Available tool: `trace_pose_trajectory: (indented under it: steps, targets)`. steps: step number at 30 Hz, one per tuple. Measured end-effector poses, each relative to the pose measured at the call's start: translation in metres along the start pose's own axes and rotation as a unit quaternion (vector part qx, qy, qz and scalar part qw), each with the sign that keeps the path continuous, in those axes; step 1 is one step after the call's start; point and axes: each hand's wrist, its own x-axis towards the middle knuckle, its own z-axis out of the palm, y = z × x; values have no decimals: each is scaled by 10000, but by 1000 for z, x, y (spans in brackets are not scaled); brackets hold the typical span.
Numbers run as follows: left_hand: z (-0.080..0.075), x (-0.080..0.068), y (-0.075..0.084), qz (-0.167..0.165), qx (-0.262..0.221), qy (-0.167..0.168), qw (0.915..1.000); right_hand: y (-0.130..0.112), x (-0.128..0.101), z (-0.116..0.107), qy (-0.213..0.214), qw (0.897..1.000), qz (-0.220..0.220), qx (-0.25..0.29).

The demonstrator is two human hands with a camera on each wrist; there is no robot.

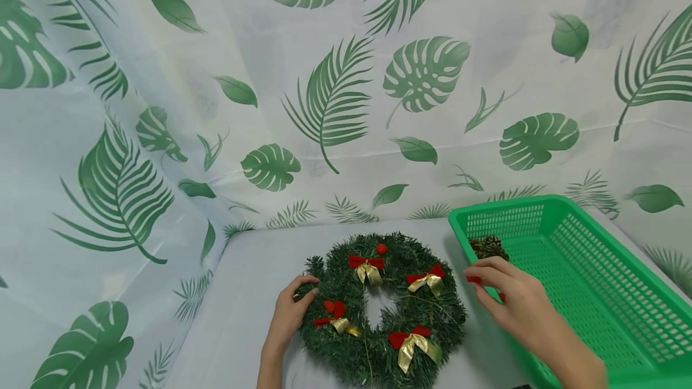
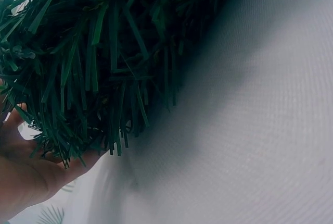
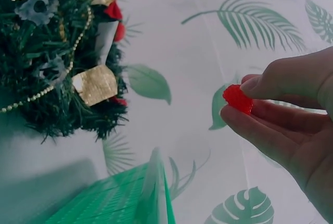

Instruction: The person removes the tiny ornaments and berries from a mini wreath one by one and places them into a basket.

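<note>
The right hand (image 1: pixel 513 296) pinches a small, bumpy red berry (image 3: pixel 238 99) between thumb and fingers, beside the basket (image 1: pixel 594 293). The left hand (image 1: pixel 289 314) grips the wreath (image 1: pixel 378 311) by its left edge. Risk: a light pinch could drop the berry into the stiff, bristly needles.

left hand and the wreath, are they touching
Touching. The head view shows the left hand curled over the wreath at its left edge, and the left wrist view shows needles lying against the palm.
</note>
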Motion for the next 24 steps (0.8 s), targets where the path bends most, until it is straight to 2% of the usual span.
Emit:
trace_pose_trajectory:
  steps: [6,14,19,24]
  targets:
    - [1,0,1,-103,-94,15,9999,10,-2,-4,-161,9998,49,-133]
    - [0,-2,4,-66,-125,-30,9999,23,-5,-17,-348,9990,44,-263]
    - [0,-2,6,-133,-78,-18,9999,29,-3,-24,-306,9990,-37,-335]
    - [0,-2,3,-27,-31,-41,10000,38,-3,-26,-239,9984,-196,-465]
